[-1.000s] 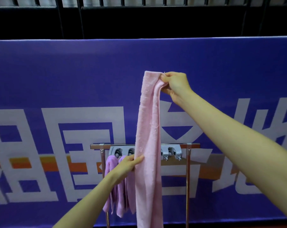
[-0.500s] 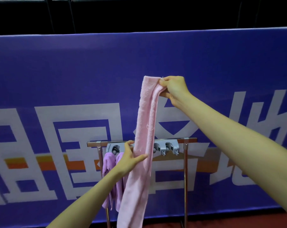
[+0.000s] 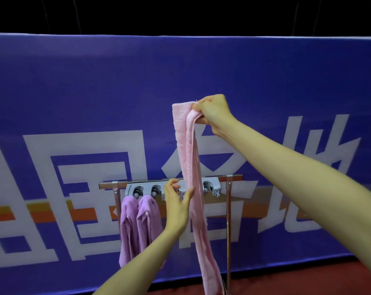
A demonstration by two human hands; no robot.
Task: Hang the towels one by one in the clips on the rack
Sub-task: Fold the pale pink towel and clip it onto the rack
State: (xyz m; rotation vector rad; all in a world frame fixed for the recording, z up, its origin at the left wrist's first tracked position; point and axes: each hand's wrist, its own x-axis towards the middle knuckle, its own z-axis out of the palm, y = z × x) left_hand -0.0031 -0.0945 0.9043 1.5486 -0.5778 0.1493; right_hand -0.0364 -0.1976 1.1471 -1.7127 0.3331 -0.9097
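Pinching pink towel (image 3: 186, 145) top, right hand (image 3: 212, 112) above rack (image 3: 233, 178)

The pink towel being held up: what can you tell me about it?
The pink towel looks like soft terry cloth, gathered into a long narrow strip hanging almost straight down, its lower end out of frame. The right hand pinches its folded top; the left hand touches its side with straight fingers, in front of the clip rack. It is not yet clipped.

Before you stands a long purple-blue barrier banner (image 3: 95, 86) bearing large white characters (image 3: 84, 192) and an orange stripe (image 3: 91, 211) (partly blurred), with dark, unlit space above it and red flooring (image 3: 308, 275) at its foot.
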